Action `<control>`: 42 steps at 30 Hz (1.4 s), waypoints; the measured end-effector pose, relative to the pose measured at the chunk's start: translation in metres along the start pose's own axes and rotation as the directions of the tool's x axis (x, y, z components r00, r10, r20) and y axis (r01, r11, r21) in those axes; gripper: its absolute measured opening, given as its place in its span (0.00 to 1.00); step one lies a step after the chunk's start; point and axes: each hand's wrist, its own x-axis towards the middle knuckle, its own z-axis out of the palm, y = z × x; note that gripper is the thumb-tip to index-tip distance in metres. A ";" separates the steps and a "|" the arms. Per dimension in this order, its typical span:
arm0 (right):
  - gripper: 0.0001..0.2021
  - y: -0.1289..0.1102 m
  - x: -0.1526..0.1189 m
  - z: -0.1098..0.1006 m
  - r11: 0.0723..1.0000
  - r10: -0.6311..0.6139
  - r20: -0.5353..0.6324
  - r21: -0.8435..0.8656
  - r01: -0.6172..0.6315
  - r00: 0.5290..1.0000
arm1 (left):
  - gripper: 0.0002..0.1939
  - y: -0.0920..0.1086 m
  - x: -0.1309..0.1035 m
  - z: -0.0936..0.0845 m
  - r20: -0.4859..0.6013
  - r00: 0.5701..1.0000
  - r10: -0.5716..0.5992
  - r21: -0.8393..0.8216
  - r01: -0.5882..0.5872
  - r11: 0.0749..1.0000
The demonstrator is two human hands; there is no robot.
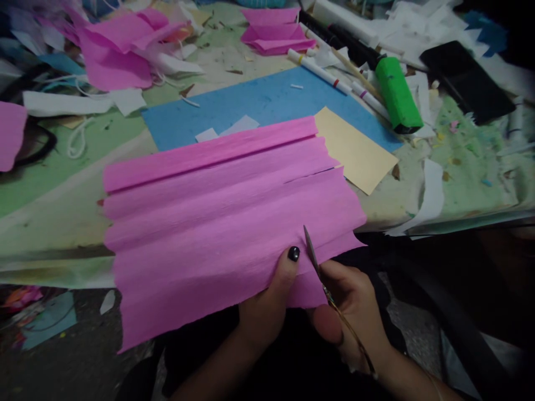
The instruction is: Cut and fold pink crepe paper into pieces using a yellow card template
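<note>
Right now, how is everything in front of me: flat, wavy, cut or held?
Pink paper: spread out, wavy, slit at its right edge.
Scissors: held, one blade visible above the paper.
Left hand: gripping the paper.
Right hand: holding the scissors.
Blue sheet: flat, partly covered.
Phone: lying down, dark.

Can't see fingers of left hand (pixel 267 312), tucked under pink crepe paper (pixel 209 239). Ditto near edge of blue sheet (pixel 234 106) at 12 o'clock. Can't make out second blade of scissors (pixel 311 253), nor finger loops, mostly masked by right hand (pixel 359 309). Losing pink scrap (pixel 10 136) at 9 and left forearm (pixel 211 373) at 7 to frame edges. Can't resolve blurred white scraps (pixel 422 28) at 2.
</note>
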 end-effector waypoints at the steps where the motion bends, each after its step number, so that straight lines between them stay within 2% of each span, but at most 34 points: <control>1: 0.25 -0.001 0.001 0.000 1.000 -0.006 -0.006 -0.001 0.006 1.000 | 0.08 0.002 -0.002 0.001 -0.041 0.999 -0.021 0.018 0.021 1.000; 4: 0.25 -0.001 0.002 0.000 0.999 -0.041 -0.021 -0.006 0.040 0.999 | 0.08 0.005 -0.005 0.004 -0.109 0.993 -0.046 0.056 0.052 0.997; 12: 0.27 -0.007 0.004 0.001 0.996 -0.047 -0.026 -0.076 0.045 0.999 | 0.14 0.003 -0.003 0.003 -0.110 0.994 -0.007 0.096 0.017 0.995; 17: 0.28 -0.009 0.004 0.001 0.986 -0.065 -0.048 -0.154 0.057 0.997 | 0.09 0.004 -0.003 0.005 -0.075 0.997 0.025 0.070 -0.020 0.997; 20: 0.29 -0.008 0.004 0.000 0.980 -0.062 -0.062 -0.192 0.049 0.996 | 0.10 0.004 -0.004 0.005 -0.075 0.996 0.040 0.065 -0.035 0.997; 25: 0.28 -0.005 0.004 -0.002 0.978 -0.069 -0.049 -0.202 0.058 0.996 | 0.13 -0.003 -0.001 0.003 -0.108 0.993 0.036 0.074 -0.028 0.997; 29: 0.28 -0.004 0.004 -0.002 0.979 -0.079 -0.054 -0.195 0.067 0.995 | 0.14 -0.009 0.001 0.001 -0.080 0.995 0.056 0.027 -0.055 0.998; 37: 0.26 -0.005 0.003 -0.002 0.966 -0.107 -0.062 -0.243 0.089 0.992 | 0.14 -0.010 0.001 0.001 -0.113 0.994 0.008 0.031 -0.005 1.000; 42: 0.23 -0.005 0.003 -0.003 0.958 -0.118 -0.064 -0.271 0.097 0.991 | 0.13 -0.004 -0.001 0.001 -0.081 0.996 -0.029 0.069 0.035 0.997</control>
